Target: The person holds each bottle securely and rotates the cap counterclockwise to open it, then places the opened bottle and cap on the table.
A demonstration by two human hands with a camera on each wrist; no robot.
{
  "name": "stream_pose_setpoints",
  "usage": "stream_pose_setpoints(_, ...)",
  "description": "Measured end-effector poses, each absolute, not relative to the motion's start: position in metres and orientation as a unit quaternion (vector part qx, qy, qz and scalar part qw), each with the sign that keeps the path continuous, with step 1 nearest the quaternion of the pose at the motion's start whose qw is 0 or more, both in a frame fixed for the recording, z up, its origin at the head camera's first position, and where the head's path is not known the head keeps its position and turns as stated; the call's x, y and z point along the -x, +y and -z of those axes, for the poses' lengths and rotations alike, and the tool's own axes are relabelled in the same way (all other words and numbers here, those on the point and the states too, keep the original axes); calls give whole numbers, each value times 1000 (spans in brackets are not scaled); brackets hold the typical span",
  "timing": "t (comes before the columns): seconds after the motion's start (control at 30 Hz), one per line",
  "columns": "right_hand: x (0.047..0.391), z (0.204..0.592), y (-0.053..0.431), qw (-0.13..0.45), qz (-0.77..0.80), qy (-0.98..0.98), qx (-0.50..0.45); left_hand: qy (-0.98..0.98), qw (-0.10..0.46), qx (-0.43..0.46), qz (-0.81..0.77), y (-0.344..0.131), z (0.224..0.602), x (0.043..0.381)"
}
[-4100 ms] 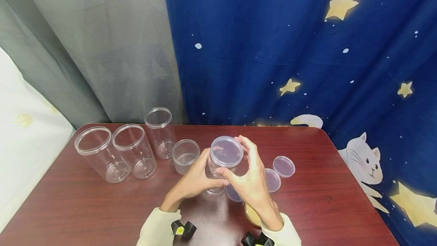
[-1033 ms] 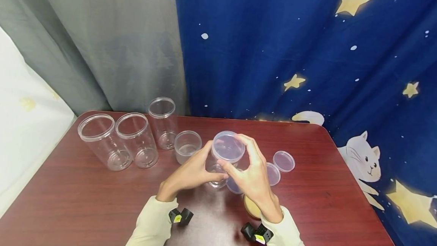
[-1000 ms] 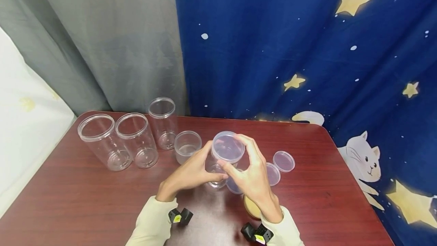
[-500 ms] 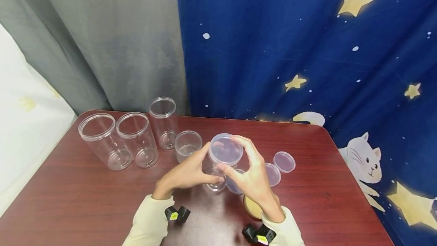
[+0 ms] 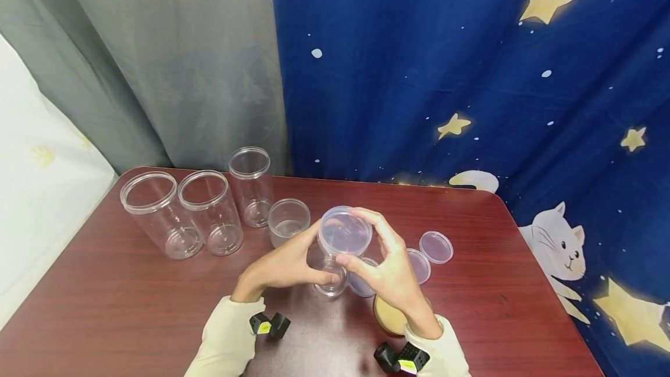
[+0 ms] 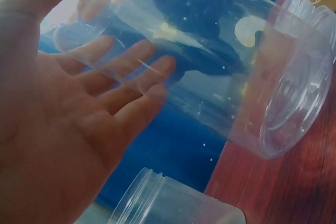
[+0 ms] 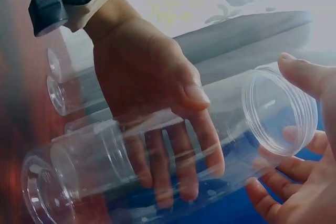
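A tall clear plastic jar (image 5: 331, 284) stands upright in front of me, its top toward the camera, with a translucent lid (image 5: 345, 231) over its mouth. My left hand (image 5: 288, 263) grips the jar's side, thumb in front and fingers behind the clear wall. My right hand (image 5: 387, 269) holds the lid at its rim, thumb at the near side and fingertips at the far right. In the right wrist view, the left hand (image 7: 152, 77) lies around the jar body, while the right hand (image 7: 304, 182) encircles the threaded-looking top end. Whether the lid sits fully down is unclear.
Three tall open jars (image 5: 209, 214) and a short open tub (image 5: 288, 223) stand to the left on the reddish table (image 5: 131, 319). Several translucent lids (image 5: 436, 247) lie to the right, with a gold lid (image 5: 388, 314) partly under my right wrist. A curtain (image 5: 366, 74) hangs behind.
Both hands, the jar and the lid have shifted slightly left and toward me over the last second. The right hand's fingers have moved a little around the lid's rim.
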State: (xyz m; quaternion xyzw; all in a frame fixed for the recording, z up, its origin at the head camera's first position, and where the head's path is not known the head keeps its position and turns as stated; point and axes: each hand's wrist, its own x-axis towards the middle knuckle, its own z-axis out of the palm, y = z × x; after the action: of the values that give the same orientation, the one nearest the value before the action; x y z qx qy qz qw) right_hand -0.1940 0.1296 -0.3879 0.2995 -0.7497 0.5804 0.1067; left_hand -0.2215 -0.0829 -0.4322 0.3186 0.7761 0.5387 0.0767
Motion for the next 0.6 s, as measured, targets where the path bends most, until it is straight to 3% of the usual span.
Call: stream_pose_setpoints(0.6,195,385,138,46,-575,-739,-348,763,91,-349,-537,-86,430,221)
